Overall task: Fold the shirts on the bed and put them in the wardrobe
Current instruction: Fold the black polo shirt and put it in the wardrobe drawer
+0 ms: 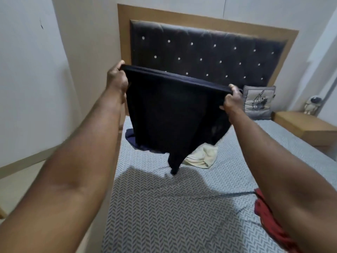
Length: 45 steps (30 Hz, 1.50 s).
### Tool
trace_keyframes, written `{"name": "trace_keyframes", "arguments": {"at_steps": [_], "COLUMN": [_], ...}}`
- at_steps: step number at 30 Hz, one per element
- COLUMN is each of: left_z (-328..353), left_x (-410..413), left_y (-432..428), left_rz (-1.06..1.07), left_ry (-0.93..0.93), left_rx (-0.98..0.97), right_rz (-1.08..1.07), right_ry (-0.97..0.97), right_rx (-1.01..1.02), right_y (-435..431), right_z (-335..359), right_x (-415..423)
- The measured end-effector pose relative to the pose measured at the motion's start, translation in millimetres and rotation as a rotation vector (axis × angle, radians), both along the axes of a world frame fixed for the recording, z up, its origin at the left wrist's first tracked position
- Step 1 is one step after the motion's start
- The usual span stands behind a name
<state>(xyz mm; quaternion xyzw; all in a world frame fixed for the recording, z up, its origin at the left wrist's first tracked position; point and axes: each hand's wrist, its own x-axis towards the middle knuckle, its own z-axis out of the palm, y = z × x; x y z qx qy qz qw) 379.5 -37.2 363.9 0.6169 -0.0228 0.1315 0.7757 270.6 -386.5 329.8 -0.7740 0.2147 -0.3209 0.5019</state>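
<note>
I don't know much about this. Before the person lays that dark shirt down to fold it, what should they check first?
1. Left hand grips one top corner of the dark shirt: ok.
2. Right hand grips the other corner: ok.
3. Top edge pulled straight between the hands: ok.
4. Shirt hangs flat: not ok, its lower part bunches into a dangling point.
5. Bare stretch of bed below for laying it down: ok.
6. Shirt right side out: cannot tell.
</note>
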Motion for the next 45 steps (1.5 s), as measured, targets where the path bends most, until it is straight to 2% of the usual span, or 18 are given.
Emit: {"name": "trace_keyframes", "arguments": {"at_steps": [3,7,12,14,17,20,23,26,29,35,40,45], "left_z": [4.7,-53.6,-168.9,-213.8,-274.9,-313.6,-333.2,-343.7,-350.6,-349.4,-351.5,-349.9], "left_x": [-13.8,-49.4,-106.2,-136.3,-187.6,-230.6,-265.7,-298.1,-319.5,-355.0,-383.1,-406.6], "left_y": [16.3,37.3,68.8,79.7,98.2,106.4,104.8,98.2,90.6,83.3,80.4,74.2], "left_rz": [0.123,0.335,0.363,0.292,0.089,-0.202,-0.404,-0.495,-0.552,-0.517,-0.509,-0.686], "left_ry": [-0.083,-0.055,-0.124,-0.160,-0.124,0.003,0.037,0.053,0.103,0.209,0.219,0.411], "left_rx": [0.224,0.666,1.160,1.292,1.487,1.713,1.800,1.909,1.966,1.991,2.106,2.149], "right_rz": [-0.173,-0.236,-0.040,0.019,0.143,0.255,0.322,0.343,0.337,0.166,0.164,0.178], "right_ry": [0.134,0.348,0.542,0.608,0.789,0.950,1.022,1.052,1.129,1.079,1.352,1.624], "right_rx": [-0.544,-0.912,-1.077,-1.092,-1.135,-1.249,-1.339,-1.405,-1.431,-1.467,-1.359,-1.251], "right_y": [-0.2,-4.9,-9.7,-8.4,-6.2,-1.5,1.7,-0.8,-1.0,11.0,21.5,38.4], "right_z": [-2.7,-35.2,-97.9,-125.7,-175.9,-225.2,-257.6,-271.7,-272.1,-285.7,-301.3,-308.3], "right_x": [-21.0,-50.3,-87.1,-104.6,-140.9,-174.1,-203.9,-234.0,-256.1,-297.9,-329.3,-348.9]}}
